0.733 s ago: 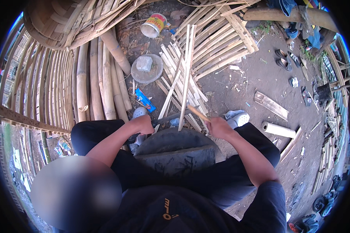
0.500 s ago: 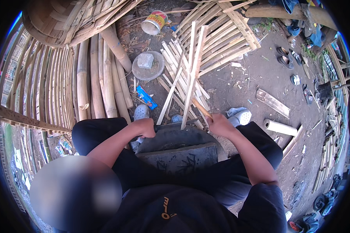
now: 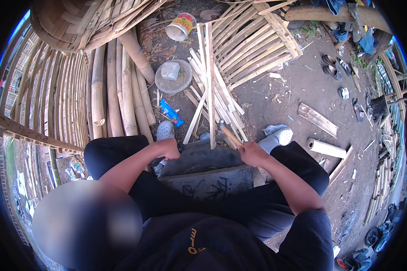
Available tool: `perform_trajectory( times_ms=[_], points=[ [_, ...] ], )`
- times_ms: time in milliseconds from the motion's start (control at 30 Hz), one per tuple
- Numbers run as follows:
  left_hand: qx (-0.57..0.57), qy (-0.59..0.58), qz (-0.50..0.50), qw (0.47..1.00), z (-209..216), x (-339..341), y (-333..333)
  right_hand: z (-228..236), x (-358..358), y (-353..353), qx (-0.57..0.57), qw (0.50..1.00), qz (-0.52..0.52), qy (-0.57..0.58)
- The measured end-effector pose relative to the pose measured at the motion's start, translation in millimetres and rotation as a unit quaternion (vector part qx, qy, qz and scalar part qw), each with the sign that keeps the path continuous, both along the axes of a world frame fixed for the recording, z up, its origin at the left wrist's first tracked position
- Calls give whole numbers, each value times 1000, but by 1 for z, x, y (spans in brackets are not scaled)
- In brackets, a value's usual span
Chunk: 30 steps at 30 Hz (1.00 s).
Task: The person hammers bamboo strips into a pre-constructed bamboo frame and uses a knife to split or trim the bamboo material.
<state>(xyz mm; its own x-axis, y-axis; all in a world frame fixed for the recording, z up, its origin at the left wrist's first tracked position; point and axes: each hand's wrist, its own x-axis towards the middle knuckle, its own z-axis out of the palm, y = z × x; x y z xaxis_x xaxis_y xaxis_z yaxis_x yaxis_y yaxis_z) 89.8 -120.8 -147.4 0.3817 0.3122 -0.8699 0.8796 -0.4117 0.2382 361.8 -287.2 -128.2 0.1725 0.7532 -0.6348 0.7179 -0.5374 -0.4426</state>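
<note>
My left hand (image 3: 168, 148) is closed round the dark handle of a knife (image 3: 181, 147); its blade is hard to tell from the dark block behind it. In my right hand (image 3: 253, 154) is a hammer (image 3: 231, 135), gripped by its wooden handle, with the metal head pointing away from me. Between the hands, two long pale bamboo strips (image 3: 210, 86) stretch away from me, their near end at the far edge of the dark block (image 3: 208, 180) between my legs. A thinner bamboo strip (image 3: 195, 116) leans beside them.
Split bamboo strips (image 3: 224, 97) lie in a pile ahead, by a slatted bamboo panel (image 3: 257, 45). Thick bamboo poles (image 3: 111, 90) lie at left. A round slab (image 3: 172, 83), a bucket (image 3: 181, 28), a blue wrapper (image 3: 171, 114) and a bamboo tube (image 3: 325, 148) sit around.
The far ends of the two bamboo strips have swung left and come closer together. The hammer has drawn back from the strips, and its head now shows. My left hand has barely moved.
</note>
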Motion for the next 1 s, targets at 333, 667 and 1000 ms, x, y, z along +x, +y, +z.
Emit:
perform_trajectory(
  times_ms=[333,667,1000],
  points=[
    [-6,-6,14,1000,-11,4,-6,2,18,3,135,989,-40,-33],
    [-16,-23,22,999,-13,3,-10,-17,15,-9,339,933,-44,-116],
    [-6,-16,-46,999,-55,2,-15,-35,8,-18,135,989,-25,-61]
  ],
)
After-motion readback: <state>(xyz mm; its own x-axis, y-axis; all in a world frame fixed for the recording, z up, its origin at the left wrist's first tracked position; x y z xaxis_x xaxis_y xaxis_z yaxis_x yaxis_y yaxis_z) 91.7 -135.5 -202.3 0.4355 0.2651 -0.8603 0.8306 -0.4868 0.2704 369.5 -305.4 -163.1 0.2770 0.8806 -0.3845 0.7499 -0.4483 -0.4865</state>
